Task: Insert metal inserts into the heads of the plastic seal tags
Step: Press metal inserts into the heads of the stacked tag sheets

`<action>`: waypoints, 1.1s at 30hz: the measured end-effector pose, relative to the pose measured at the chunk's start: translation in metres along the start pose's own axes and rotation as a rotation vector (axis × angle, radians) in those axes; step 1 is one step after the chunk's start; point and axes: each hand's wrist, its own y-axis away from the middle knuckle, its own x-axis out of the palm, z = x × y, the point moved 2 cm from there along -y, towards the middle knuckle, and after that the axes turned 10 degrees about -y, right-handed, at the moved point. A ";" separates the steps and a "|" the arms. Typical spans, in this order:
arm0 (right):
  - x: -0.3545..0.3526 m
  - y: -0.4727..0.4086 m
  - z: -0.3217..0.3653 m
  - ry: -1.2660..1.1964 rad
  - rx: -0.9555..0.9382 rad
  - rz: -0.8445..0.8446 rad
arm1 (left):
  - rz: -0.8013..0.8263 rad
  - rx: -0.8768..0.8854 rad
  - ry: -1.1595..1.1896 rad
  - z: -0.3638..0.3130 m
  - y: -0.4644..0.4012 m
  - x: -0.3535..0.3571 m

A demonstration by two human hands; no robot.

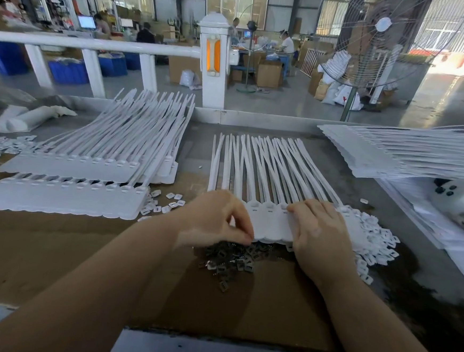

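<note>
A strip of white plastic seal tags (269, 220) lies in front of me, its heads toward me and its long tails fanned away. My left hand (216, 219) sits at the strip's left end with thumb and forefinger pinched together at the strip's near edge; whether something small is between them I cannot tell. My right hand (318, 232) lies flat on the right part of the strip, fingertips on a tag head. A heap of small dark metal inserts (232, 259) lies just below the strip, between my hands.
Two stacks of tag strips (65, 198) lie at the left and another stack (393, 155) at the back right. Small white plastic caps (372, 242) are piled right of my right hand, more (165, 201) lie loose at the left. Brown cardboard (81, 247) covers the table.
</note>
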 end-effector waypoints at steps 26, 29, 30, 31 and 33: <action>0.000 -0.001 0.002 -0.009 0.044 0.009 | -0.233 -0.171 0.130 0.020 -0.008 -0.008; 0.000 -0.001 0.001 -0.011 0.053 0.004 | -0.345 -0.265 0.224 0.033 -0.009 -0.014; 0.000 -0.001 0.001 -0.008 0.050 0.006 | -0.364 -0.293 0.245 0.037 -0.009 -0.015; 0.000 0.000 0.001 -0.005 0.047 0.009 | -0.375 -0.319 0.265 0.040 -0.009 -0.016; 0.000 0.000 0.001 -0.005 0.039 0.014 | -0.382 -0.359 0.286 0.044 -0.011 -0.016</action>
